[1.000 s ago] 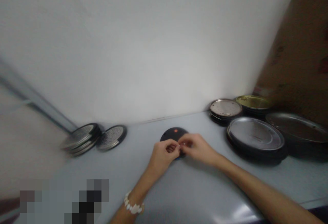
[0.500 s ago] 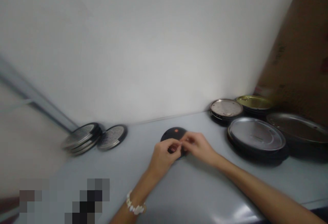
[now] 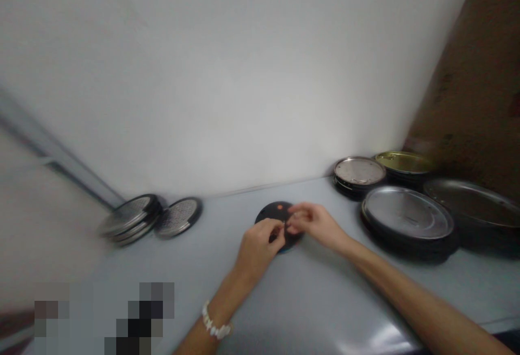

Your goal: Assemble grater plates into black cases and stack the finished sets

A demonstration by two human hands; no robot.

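The round black disc with an orange dot [image 3: 268,212] lies on the smooth grey desk [image 3: 227,203], near the back edge. I see the bare left hand [image 3: 258,244] and bare right hand [image 3: 319,226] over it, tips close together. Their fingers bend, but I cannot tell if either grip pinches something tiny. Round silver-and-black plates [image 3: 130,219] sit piled by the desk's left edge.
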